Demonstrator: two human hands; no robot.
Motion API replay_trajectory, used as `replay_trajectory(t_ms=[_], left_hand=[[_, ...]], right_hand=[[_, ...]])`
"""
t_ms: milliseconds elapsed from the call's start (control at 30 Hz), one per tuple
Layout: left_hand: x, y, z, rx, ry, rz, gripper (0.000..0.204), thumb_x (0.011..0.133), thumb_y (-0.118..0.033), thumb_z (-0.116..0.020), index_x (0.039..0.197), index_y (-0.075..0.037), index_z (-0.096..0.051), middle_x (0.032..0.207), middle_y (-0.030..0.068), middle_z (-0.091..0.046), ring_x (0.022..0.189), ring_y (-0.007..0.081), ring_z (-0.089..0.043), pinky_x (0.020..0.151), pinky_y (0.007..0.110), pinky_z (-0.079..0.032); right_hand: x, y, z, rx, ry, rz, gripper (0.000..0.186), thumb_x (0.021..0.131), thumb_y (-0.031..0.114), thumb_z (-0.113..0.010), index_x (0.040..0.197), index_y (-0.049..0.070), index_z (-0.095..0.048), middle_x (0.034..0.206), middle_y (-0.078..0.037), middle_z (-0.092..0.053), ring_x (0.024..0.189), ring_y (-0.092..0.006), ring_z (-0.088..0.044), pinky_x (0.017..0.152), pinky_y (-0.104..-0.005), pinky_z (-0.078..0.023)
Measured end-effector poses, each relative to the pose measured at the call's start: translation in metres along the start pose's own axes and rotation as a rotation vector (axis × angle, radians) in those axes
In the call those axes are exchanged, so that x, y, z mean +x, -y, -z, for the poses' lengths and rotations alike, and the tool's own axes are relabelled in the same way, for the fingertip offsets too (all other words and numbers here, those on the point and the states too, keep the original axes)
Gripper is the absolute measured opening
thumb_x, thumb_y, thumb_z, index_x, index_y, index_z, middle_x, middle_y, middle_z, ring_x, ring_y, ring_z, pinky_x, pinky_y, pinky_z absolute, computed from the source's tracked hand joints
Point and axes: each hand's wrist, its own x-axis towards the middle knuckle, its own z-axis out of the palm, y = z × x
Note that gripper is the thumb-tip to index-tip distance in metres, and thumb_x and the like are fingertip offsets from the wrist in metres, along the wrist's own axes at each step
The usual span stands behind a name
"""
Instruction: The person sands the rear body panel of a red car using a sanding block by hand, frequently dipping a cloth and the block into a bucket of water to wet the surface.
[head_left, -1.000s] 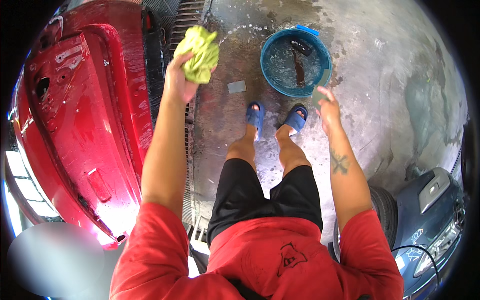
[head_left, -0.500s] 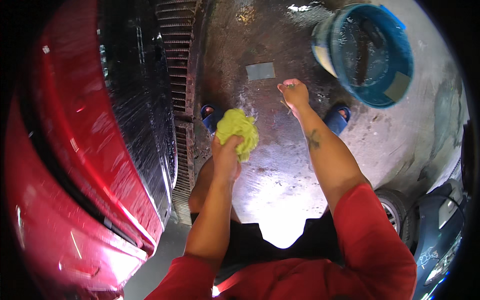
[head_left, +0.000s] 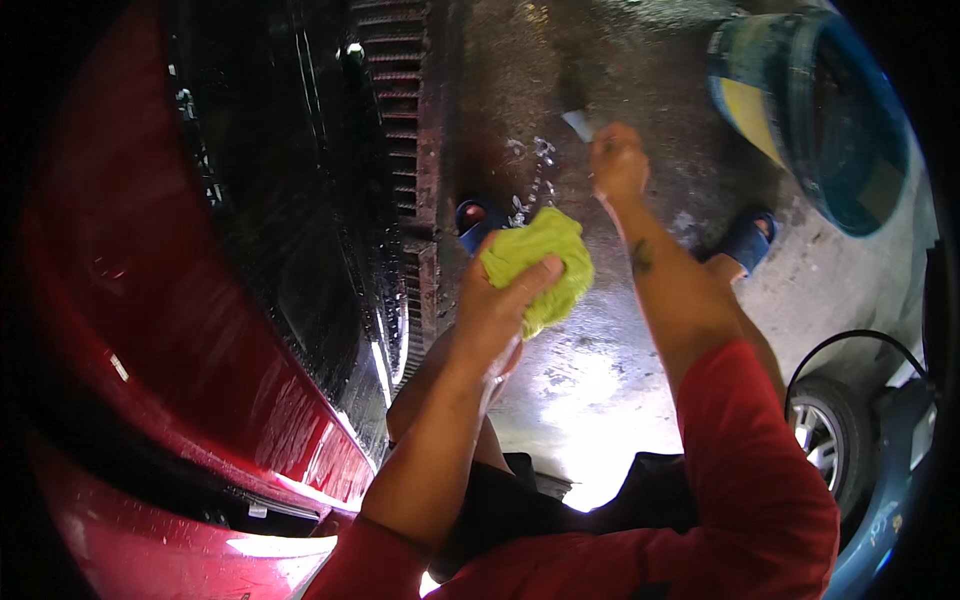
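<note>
My left hand (head_left: 495, 310) grips a damp-looking yellow-green cloth (head_left: 540, 270), thumb on top and fingers beneath it. The bunched cloth hangs above the wet floor, between my feet in their blue slides (head_left: 478, 225). My right hand (head_left: 620, 160) is held farther forward, closed in a fist and slightly blurred. Whatever it may hold is hidden. Just past its knuckles a small pale grey patch (head_left: 577, 125) shows, partly covered by the hand. White splashes of water (head_left: 540, 155) show just ahead of the cloth.
Along my left runs a wet red car (head_left: 210, 330) with a dark lower panel. A metal drain grate (head_left: 395, 130) lies beside it. At the far right stands a blue tub (head_left: 800, 110); near right is another vehicle's wheel (head_left: 825, 430).
The view has shifted, with the tub now farther right. The cloth has swung rightward in my left hand and looks flatter. White splashes have appeared ahead of it. My right fist stays closed.
</note>
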Motion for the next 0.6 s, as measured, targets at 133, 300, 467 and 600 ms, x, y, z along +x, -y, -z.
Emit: replay_trajectory(t_ms=[133,300,467,600], left_hand=[[-0.004,0.001,-0.018,-0.044,-0.024,-0.094,0.019,0.099,0.003,-0.075,0.116,0.000,-0.069,0.117,0.0140,-0.079,0.102,0.0235,-0.079,0.087,0.036,-0.067],[-0.066,-0.006,-0.094,-0.052,0.041,-0.030,0.014,0.091,0.003,-0.066,0.104,-0.001,-0.065,0.097,0.0123,-0.073,0.080,0.0237,-0.075,0.071,0.038,-0.064],[-0.114,-0.006,-0.185,-0.010,-0.009,-0.151,0.012,0.090,0.000,-0.064,0.102,-0.002,-0.066,0.091,0.0099,-0.070,0.075,0.0203,-0.070,0.068,0.035,-0.058],[-0.124,-0.007,-0.243,-0.022,-0.012,-0.216,0.014,0.092,-0.002,-0.060,0.105,0.000,-0.066,0.098,0.0120,-0.073,0.080,0.0219,-0.072,0.073,0.035,-0.060]], right_hand=[[-0.051,0.032,0.099,0.068,0.089,0.607,0.029,0.078,0.004,-0.081,0.102,0.015,-0.068,0.132,-0.007,-0.071,0.110,-0.0360,-0.074,0.089,-0.0492,-0.060],[-0.071,0.055,0.222,0.228,-0.061,0.863,0.025,0.075,0.000,-0.078,0.089,0.009,-0.060,0.135,-0.018,-0.071,0.100,-0.0347,-0.074,0.077,-0.0446,-0.059],[-0.075,0.043,0.310,0.339,-0.025,0.860,0.022,0.079,0.007,-0.079,0.095,0.009,-0.064,0.145,-0.016,-0.066,0.107,-0.0375,-0.074,0.085,-0.0484,-0.061],[-0.083,0.033,0.349,0.378,0.126,0.735,0.019,0.088,0.012,-0.078,0.103,0.011,-0.066,0.127,-0.018,-0.075,0.097,-0.0402,-0.077,0.080,-0.0529,-0.060]])
